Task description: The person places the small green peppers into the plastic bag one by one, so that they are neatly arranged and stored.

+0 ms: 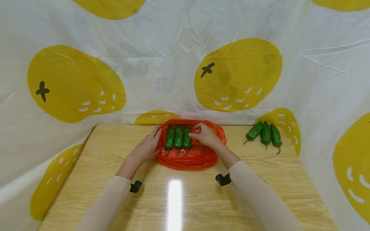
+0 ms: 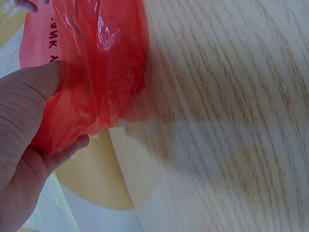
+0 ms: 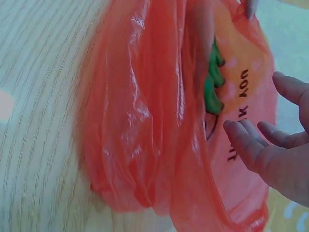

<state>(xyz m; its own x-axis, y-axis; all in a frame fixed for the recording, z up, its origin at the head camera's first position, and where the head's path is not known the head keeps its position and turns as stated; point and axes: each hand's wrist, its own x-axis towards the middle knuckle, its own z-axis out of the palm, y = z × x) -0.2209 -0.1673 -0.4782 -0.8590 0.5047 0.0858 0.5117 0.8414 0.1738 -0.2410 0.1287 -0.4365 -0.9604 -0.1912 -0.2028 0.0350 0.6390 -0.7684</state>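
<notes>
A red plastic bag (image 1: 199, 161) lies spread at the table's far edge. Three green peppers (image 1: 178, 138) sit side by side in its opening, stems toward the person. At the bag's left edge, the left hand (image 1: 146, 146) grips the plastic; in the left wrist view the thumb lies over the red film (image 2: 108, 63) with a finger behind it. Above the bag's right side is the right hand (image 1: 206, 136), close to the rightmost pepper. In the right wrist view its fingers are spread and loosely bent with nothing between them, and the peppers (image 3: 212, 92) are partly hidden by the plastic.
Three more green peppers (image 1: 265, 133) lie on the wooden table (image 1: 138, 205) at the far right. A white sheet (image 1: 162, 73) with large yellow fruit prints hangs behind the table and along both sides. Black wrist cameras are under both forearms.
</notes>
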